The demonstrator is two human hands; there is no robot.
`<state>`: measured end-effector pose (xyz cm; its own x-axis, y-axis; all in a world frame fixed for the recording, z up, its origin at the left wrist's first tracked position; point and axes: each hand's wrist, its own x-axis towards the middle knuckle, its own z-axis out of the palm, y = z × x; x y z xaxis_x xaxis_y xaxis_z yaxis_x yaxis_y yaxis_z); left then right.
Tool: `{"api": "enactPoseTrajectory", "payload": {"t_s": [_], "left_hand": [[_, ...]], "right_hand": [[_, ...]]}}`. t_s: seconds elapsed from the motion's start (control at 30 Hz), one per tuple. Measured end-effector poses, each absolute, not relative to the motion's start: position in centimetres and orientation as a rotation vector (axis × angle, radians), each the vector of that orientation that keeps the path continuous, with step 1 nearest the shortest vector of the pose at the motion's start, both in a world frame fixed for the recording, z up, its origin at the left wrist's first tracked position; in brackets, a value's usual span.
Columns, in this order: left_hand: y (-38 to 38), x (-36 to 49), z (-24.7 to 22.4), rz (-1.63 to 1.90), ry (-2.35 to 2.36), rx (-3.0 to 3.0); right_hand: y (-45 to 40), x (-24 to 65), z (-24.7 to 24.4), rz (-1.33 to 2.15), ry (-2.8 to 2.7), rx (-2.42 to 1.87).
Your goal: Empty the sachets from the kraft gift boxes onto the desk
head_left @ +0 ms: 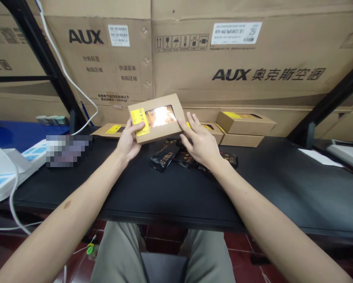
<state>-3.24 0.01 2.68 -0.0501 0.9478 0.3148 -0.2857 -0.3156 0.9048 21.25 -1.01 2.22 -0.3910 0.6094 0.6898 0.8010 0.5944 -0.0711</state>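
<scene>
Left hand (129, 140) half closed, tan kraft-card box with clear window (160, 117) gripped at its yellow-labelled end, held tilted above black tabletop (176, 196); right hand (198, 140) spread open, fingertips (182, 124) at far edge. Slip of one-handed grip could drop box onto black foil sachets (164, 157)

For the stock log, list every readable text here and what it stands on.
"AUX 奥克斯空调": cardboard carton
"AUX": same carton, left panel
"分拣标签 粘贴区域": left panel
"快递面单 粘贴区域": left panel
Too blurred to read: yellow label on the kraft box; white sticker on the carton
</scene>
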Motion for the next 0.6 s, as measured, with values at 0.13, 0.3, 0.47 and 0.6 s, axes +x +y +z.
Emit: {"api": "enactPoseTrajectory", "payload": {"t_s": [0.13, 0.3, 0.47, 0.6], "left_hand": [[0.0, -3.5, 2.7, 1.54, 0.847, 1.291], [-0.2, -3.4, 2.5, 1.459, 0.81, 1.358], [-0.1, -3.5, 2.3, 1.442, 0.705, 1.352], [0.1, -3.7, 2.2, 1.442, 0.673, 1.279]], "right_hand": [[-1.2, 21.1, 2.1, -0.166, -2.03, -1.099], [-1.2, 20.8, 1.8, 0.2, -1.695, -1.078], [0.1, 21.1, 1.2, 0.468, -1.525, -0.893], [0.9, 21.1, 0.6, 0.672, -1.508, -0.816]]}}
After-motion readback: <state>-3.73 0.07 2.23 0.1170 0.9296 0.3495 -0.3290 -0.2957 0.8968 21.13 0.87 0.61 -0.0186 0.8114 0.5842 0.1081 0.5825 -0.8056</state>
